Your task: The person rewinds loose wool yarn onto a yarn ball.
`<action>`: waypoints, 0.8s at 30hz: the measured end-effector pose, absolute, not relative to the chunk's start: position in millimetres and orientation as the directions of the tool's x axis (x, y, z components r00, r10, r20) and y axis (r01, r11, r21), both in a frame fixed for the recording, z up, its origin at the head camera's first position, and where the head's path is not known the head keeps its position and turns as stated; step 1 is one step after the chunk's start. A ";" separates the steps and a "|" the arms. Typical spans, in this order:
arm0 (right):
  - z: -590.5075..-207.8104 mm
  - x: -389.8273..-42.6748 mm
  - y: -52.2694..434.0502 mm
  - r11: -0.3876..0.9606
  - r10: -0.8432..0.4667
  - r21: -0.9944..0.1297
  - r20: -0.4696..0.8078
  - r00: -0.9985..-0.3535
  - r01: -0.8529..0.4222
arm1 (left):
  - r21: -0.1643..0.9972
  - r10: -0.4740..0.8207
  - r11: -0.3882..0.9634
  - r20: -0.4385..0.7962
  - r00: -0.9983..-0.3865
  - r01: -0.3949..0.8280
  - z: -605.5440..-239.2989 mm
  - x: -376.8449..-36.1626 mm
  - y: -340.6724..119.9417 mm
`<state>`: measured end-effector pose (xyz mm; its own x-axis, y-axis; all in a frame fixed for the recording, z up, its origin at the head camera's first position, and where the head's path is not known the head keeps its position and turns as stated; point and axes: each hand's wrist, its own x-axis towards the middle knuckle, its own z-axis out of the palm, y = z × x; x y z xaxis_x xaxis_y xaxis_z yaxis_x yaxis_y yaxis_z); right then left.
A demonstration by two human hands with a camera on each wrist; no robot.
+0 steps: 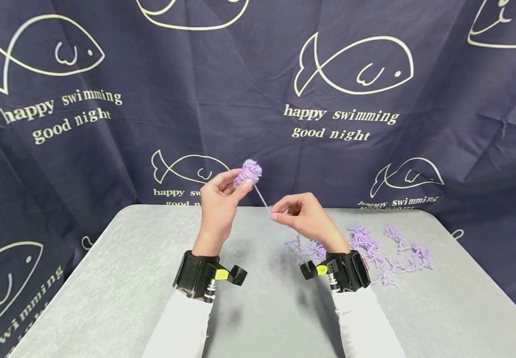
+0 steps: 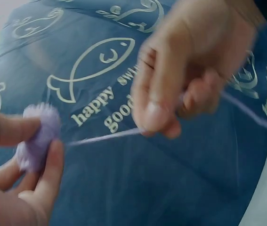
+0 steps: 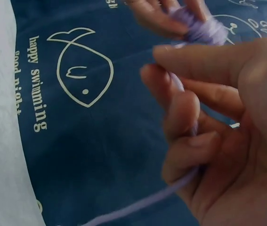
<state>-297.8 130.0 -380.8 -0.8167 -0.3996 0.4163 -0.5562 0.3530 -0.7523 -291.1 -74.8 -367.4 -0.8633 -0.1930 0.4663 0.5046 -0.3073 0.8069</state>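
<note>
Head view: small wound ball of lilac wool yarn (image 1: 249, 172) held up above the grey felt-covered table (image 1: 119, 278), pinched between thumb and fingertips of the left hand (image 1: 216, 209). Taut single lilac strand (image 1: 262, 199) running down from the ball to the right hand (image 1: 304, 216), pinched there between thumb and forefinger, remaining fingers curled. Beyond the right hand, loose tangled heap of lilac yarn (image 1: 387, 251) lying on the table, to the right of the wrist. Dark navy cloth backdrop with white fish print (image 1: 352, 64) behind.

Left wrist view: ball (image 2: 39, 136) gripped lightly by the left fingertips (image 2: 53, 160), only at its edges. Strand (image 2: 105, 137) stretched straight to the right hand (image 2: 180, 84). Image blurred; tightness of winding not readable.

Right wrist view: right hand (image 3: 227, 141) closed round the strand (image 3: 142, 203), yarn passing between thumb and curled fingers and out below. Ball (image 3: 204, 26) just beyond the fingertips.

Risks, as judged: fingertip hold on the ball shallow, so a tug on the taut strand could pull it free or slip outer turns off. Slack strand could yield loose loops. Tangled heap could knot or snag while feeding, jerking the strand.
</note>
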 end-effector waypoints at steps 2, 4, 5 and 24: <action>-379.1 -295.9 129.8 0.346 -0.433 -0.744 0.415 -0.801 -0.572 | 0.828 -0.258 -0.171 0.485 -0.836 0.534 -369.8 -292.7 -74.8; -377.3 -293.7 130.2 0.326 -0.446 -0.749 0.415 -0.793 -0.576 | 0.832 -0.281 -0.024 0.527 -0.802 0.555 -372.3 -293.6 -76.3; -376.5 -292.8 130.7 0.309 -0.448 -0.754 0.422 -0.788 -0.579 | 0.826 -0.276 0.045 0.550 -0.788 0.561 -373.3 -293.8 -77.3; -378.1 -303.1 138.7 -0.274 0.018 -0.830 0.500 -0.866 -0.485 | 0.727 0.419 0.446 0.346 -0.840 0.522 -373.3 -287.7 -89.3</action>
